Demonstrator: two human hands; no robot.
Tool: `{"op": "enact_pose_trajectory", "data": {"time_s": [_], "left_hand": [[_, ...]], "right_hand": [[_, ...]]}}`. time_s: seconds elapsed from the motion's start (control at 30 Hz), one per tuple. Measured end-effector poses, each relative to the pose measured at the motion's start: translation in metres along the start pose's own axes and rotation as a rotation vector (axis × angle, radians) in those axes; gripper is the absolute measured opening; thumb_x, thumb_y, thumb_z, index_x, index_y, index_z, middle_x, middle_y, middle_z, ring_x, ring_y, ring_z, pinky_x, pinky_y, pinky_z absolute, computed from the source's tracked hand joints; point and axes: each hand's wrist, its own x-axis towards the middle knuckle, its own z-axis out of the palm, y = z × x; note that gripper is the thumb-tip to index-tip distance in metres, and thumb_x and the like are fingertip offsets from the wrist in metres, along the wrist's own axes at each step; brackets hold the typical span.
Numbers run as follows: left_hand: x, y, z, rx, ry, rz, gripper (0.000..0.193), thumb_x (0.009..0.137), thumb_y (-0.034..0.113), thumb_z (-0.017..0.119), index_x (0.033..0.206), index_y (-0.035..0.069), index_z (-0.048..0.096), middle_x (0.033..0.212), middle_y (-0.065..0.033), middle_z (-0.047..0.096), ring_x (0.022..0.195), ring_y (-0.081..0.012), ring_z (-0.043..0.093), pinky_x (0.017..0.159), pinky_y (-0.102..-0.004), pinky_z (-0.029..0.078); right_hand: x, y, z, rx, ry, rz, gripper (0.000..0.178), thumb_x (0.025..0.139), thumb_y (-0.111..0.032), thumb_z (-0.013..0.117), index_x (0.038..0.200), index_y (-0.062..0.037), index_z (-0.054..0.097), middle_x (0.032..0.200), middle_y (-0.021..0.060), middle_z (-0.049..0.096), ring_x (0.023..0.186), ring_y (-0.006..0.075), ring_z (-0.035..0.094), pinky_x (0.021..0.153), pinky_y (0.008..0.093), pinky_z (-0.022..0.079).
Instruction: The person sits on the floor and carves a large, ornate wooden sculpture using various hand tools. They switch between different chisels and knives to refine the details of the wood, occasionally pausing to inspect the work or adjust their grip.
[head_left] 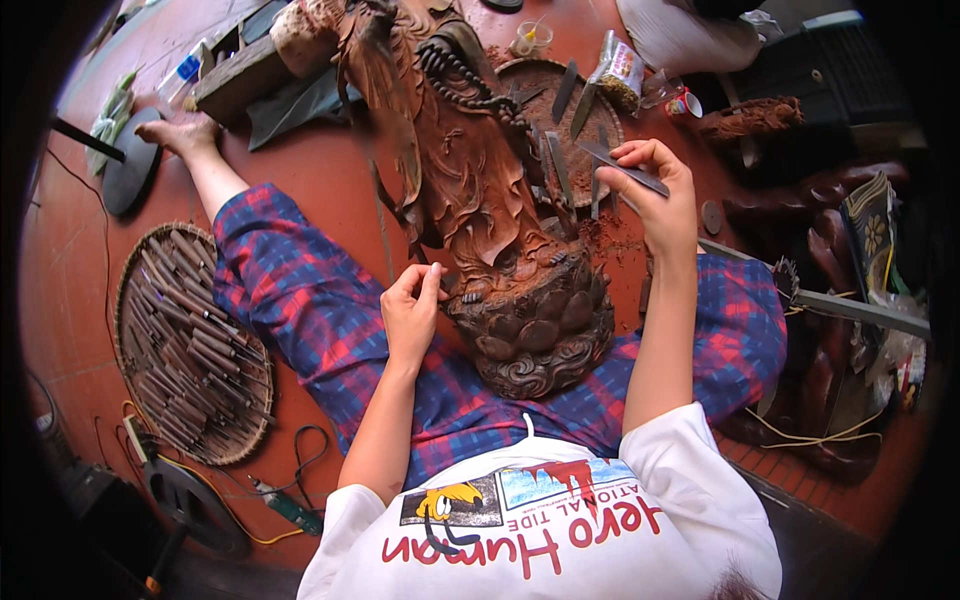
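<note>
A carved wooden statue (pixel 480 190) of a robed figure with a string of beads leans away from me, its dark lotus-like base (pixel 540 325) between my legs. Beside the base's left edge is my left hand (pixel 410 308), its fingers pinched together; whatever they hold, if anything, is hidden. My right hand (pixel 662 195) is raised to the right of the statue, thumb and fingers closed on a flat dark-grey strip (pixel 622 166). That strip stays apart from the carving. Under it lies a round woven tray (pixel 540 75) with several blades and reddish wood dust.
At left a woven basket (pixel 268 395) holds many carving tools (pixel 195 350). Cords and a green power tool (pixel 288 508) lie near it. On the right are a bag of brown bits (pixel 618 72), a paper cup (pixel 684 105), carved wood (pixel 755 118) and a metal bar (pixel 860 308).
</note>
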Motion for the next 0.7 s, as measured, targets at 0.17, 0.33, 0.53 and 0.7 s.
{"op": "enact_pose_trajectory", "data": {"time_s": [0.17, 0.33, 0.53, 0.7], "left_hand": [[0.005, -0.005, 0.008, -0.013, 0.045, 0.035, 0.027, 0.101, 0.025, 0.062, 0.090, 0.002, 0.071, 0.065, 0.0039, 0.060, 0.058, -0.0034, 0.055, 0.054, -0.0211, 0.042], [0.005, -0.004, 0.012, 0.160, 0.153, 0.156, 0.026, 0.098, 0.022, 0.065, 0.086, 0.000, 0.069, 0.059, 0.0044, 0.049, 0.057, -0.0021, 0.041, 0.050, -0.0249, 0.033], [0.008, -0.013, 0.018, 0.173, 0.171, 0.136, 0.025, 0.097, 0.020, 0.066, 0.084, 0.000, 0.068, 0.059, 0.0056, 0.050, 0.055, -0.0021, 0.044, 0.050, -0.0242, 0.036], [0.002, -0.020, 0.019, 0.045, 0.172, 0.077, 0.024, 0.100, 0.022, 0.064, 0.091, 0.001, 0.071, 0.063, 0.0016, 0.062, 0.055, -0.0040, 0.057, 0.050, -0.0212, 0.041]], "right_hand": [[0.061, 0.118, -0.056, -0.608, -0.023, 0.447, 0.024, 0.076, -0.010, 0.085, 0.078, 0.0032, 0.065, 0.069, 0.0134, 0.071, 0.060, 0.0172, 0.071, 0.056, 0.0309, 0.055], [0.059, 0.233, -0.044, -1.065, -0.072, 0.508, 0.038, 0.063, -0.021, 0.093, 0.093, -0.0055, 0.076, 0.097, 0.0207, 0.072, 0.096, 0.0362, 0.071, 0.082, 0.0431, 0.055], [0.051, 0.253, -0.030, -1.021, -0.017, 0.661, 0.035, 0.074, -0.022, 0.087, 0.105, -0.0109, 0.075, 0.109, 0.0177, 0.072, 0.106, 0.0374, 0.068, 0.087, 0.0483, 0.056], [0.044, 0.240, -0.026, -0.912, 0.205, 0.392, 0.037, 0.076, -0.023, 0.083, 0.108, -0.0072, 0.071, 0.113, 0.0157, 0.067, 0.104, 0.0374, 0.066, 0.089, 0.0479, 0.053]]}}
